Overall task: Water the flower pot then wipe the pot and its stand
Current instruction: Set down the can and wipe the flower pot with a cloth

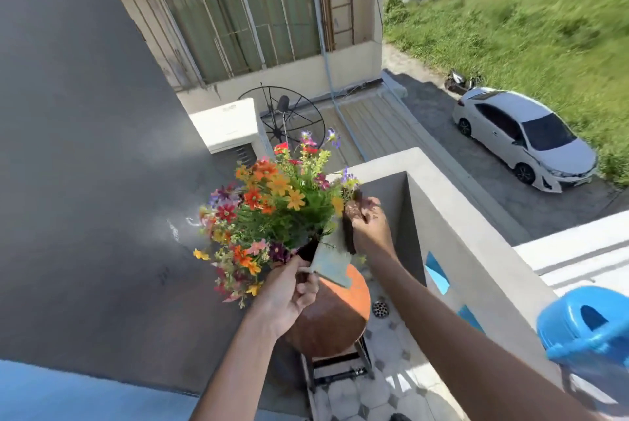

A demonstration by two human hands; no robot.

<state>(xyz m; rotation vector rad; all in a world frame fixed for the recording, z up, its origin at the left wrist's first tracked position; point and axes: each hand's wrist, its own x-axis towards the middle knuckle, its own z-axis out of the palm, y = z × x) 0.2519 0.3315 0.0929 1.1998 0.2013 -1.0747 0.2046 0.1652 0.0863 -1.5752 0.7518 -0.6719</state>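
A round brown and orange pot (335, 318) full of mixed coloured flowers (272, 209) sits on a black metal stand (340, 369) in a balcony corner. A grey-blue cloth (328, 262) is stretched over the pot's mouth between my two hands. My left hand (289, 294) grips its lower corner at the near rim of the pot. My right hand (369, 226) is closed on the cloth's upper end, which looks dark, at the far right of the flowers. A blue watering can (585, 328) rests on the parapet at my right, held by neither hand.
A grey wall (85, 182) closes the left side and a grey parapet (459, 233) the right. A round floor drain (380, 308) lies in the tiled floor beside the pot. Beyond the parapet are a satellite dish (286, 118), a roof and a white car (524, 138) below.
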